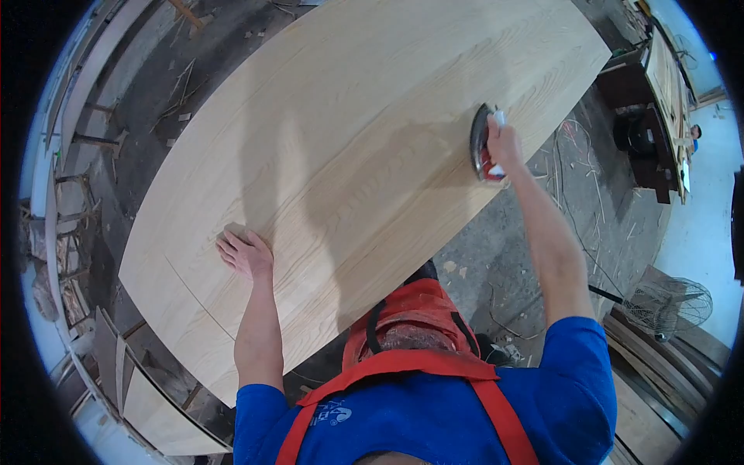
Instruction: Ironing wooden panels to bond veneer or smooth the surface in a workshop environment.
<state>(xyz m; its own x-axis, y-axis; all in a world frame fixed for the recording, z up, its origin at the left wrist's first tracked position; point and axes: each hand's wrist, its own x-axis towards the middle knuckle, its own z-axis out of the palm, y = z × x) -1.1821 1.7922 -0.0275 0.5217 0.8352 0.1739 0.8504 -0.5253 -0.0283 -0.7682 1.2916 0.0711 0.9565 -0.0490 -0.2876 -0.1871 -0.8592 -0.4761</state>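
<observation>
A large sheet of pale wood veneer [349, 178] stretches in front of me, running from lower left to upper right. On its left part lies my left hand [246, 254], palm down, with its fingers stretched out and nothing in them. My right hand [504, 147] grips a clothes iron [479, 147] with a dark rim and a red and white body, close to the right edge of the sheet. Most of the iron's handle is hidden by my fingers. Left of my left hand a thin dark seam [198, 298] crosses the wood.
A fan with a wire cage [668, 306] stands at the right, near stacked boards [651, 372]. A dark workbench [647, 97] is at the far right, with a person [695, 133] beyond it. Scraps and a cord [570, 194] lie on the floor. Wooden racks [77, 194] line the left.
</observation>
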